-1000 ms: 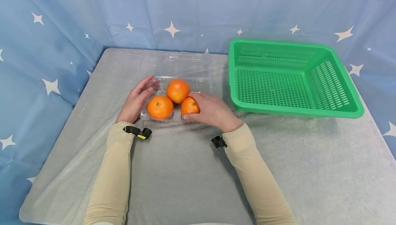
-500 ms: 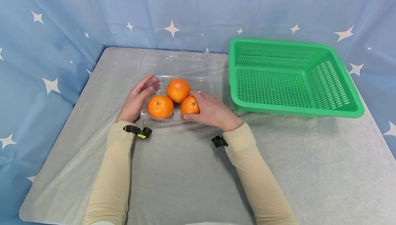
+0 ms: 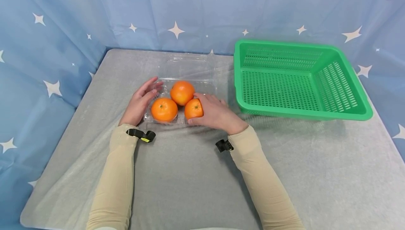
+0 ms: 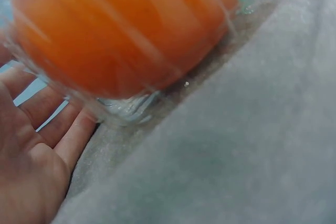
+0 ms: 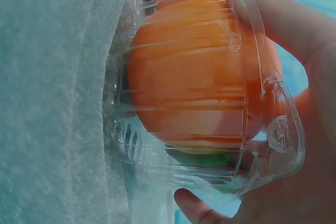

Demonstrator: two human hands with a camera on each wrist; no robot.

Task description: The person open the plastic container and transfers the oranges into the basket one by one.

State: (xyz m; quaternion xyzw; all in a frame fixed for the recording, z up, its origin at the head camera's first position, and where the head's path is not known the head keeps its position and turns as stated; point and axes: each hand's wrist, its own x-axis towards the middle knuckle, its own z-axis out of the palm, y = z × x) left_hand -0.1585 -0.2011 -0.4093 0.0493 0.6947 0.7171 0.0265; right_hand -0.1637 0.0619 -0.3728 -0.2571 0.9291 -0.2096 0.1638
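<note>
Three oranges sit in the base of a clear plastic clamshell box point(image 3: 205, 84), its lid point(image 3: 186, 67) folded back behind it. My right hand point(image 3: 218, 112) grips the right orange point(image 3: 193, 108), index finger at its back and thumb at its front. In the right wrist view, the thumb laps over the box rim onto that orange point(image 5: 189, 72), seen through the clear wall. My left hand point(image 3: 139, 100) lies along the box's left side with fingers extended, next to the front-left orange point(image 3: 164, 109). The back orange point(image 3: 182, 93) touches no hand.
A green slotted plastic basket point(image 3: 300, 85) stands at the back right of the table, with nothing in it. Grey cloth point(image 3: 177, 173) covers the table. Behind and to the left hangs a blue curtain point(image 3: 196, 12) with white stars.
The right orange has shifted very slightly left under the right hand's fingers. Left hand, box and basket hold their places.
</note>
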